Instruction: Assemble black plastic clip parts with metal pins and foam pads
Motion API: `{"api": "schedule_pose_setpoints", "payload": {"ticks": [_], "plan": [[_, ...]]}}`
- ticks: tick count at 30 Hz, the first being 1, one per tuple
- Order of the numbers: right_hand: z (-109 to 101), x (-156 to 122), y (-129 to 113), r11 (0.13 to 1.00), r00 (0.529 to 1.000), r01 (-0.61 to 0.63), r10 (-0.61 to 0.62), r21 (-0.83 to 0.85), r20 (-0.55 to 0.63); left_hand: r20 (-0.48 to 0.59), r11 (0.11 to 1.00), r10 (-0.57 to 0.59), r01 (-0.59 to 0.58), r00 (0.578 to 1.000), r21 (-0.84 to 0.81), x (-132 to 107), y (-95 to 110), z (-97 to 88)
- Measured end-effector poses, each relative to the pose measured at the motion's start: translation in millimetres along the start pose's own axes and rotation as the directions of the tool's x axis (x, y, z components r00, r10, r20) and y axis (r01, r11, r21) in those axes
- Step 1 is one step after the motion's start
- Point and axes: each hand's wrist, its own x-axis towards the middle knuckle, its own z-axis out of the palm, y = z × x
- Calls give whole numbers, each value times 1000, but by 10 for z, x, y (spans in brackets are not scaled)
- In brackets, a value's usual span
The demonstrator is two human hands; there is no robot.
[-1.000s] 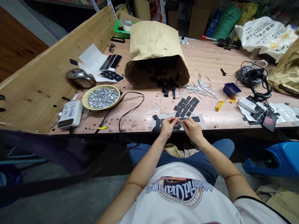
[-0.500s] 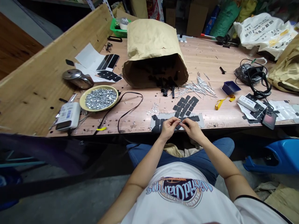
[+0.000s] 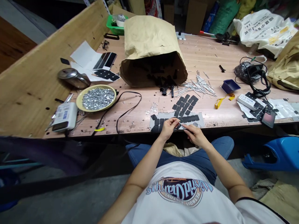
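Note:
My left hand (image 3: 168, 128) and my right hand (image 3: 195, 135) hover close together at the table's front edge. The left fingers pinch a small black strip (image 3: 177, 126). The right fingers hold a thin metal pin (image 3: 183, 126) against it, though the fingers partly hide both. Beneath the hands lies a white backing sheet (image 3: 198, 124) carrying black foam pads (image 3: 184, 107), which also continue in rows beyond it. A loose heap of metal pins (image 3: 198, 87) lies farther ahead, beside black strips (image 3: 165, 87) spilling from a tipped kraft paper sack (image 3: 151, 46).
A yellow plate of silver studs (image 3: 96, 99) and a black cord (image 3: 127, 105) lie left of my hands. A white power adapter (image 3: 64, 116) sits at the left edge. A blue tray (image 3: 230, 86), yellow strap (image 3: 223, 101) and cables stand to the right.
My hands have drawn slightly apart, the right one shifting back and to the right, and the metal pin now shows between them. The view has tilted slightly.

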Motion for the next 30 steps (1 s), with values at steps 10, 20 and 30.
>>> {"api": "schedule_pose_setpoints", "payload": {"ticks": [10,20,30], "plan": [[152,-44,405,899,951,-237,138,-367,-275,-131,976,94,-66,987,209,-2,69,-65],[198,51,298,868,917,-355,251,-346,-310,-156,960,165,-121,974,254,16,156,-149],[113,47,366,868,866,-423,303,-260,-398,-129,916,230,-169,965,365,1,200,-164]]}}
